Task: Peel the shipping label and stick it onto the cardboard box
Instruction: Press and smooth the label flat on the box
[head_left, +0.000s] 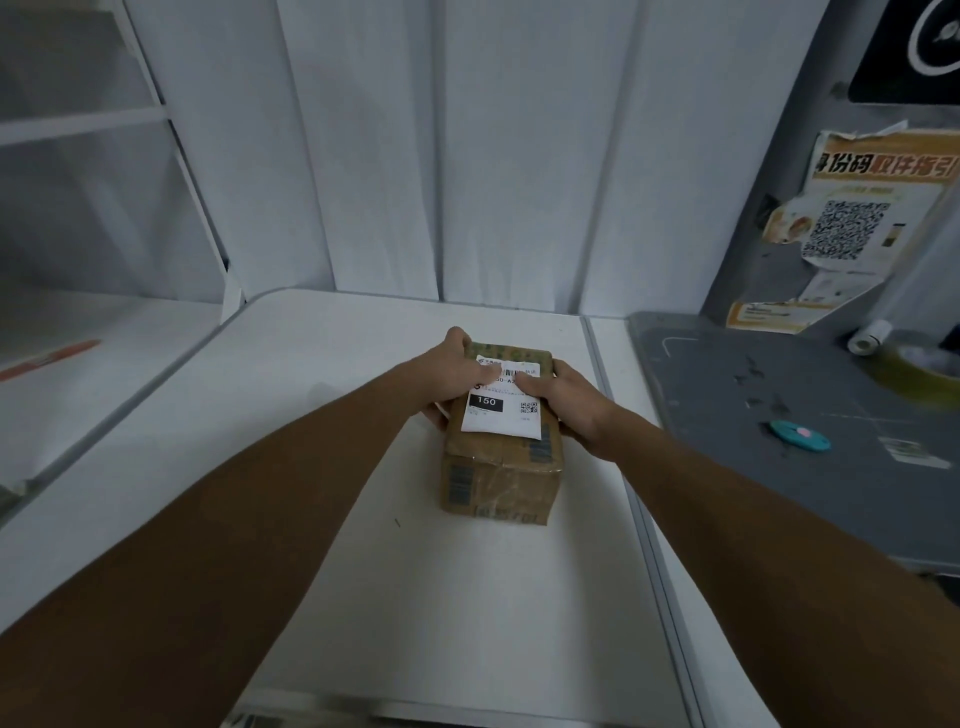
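Note:
A small brown cardboard box (498, 483) stands on the white table (363, 571) in the middle of the view. A white shipping label (501, 413) with a barcode, a black "150" patch and a QR code lies flat on the box's top. My left hand (457, 369) grips the box's far left side, its thumb pressing on the label's upper left. On the box's right side rests my right hand (569, 400), with its thumb pressing the label near the middle. Both forearms reach in from the bottom corners.
A grey counter (779, 415) adjoins the table on the right, bearing a teal box cutter (800, 435), a roll of tape (919, 369) and a small white roll (868, 336). A poster with a QR code (852, 228) hangs above. White wall panels stand behind; shelving is at the left.

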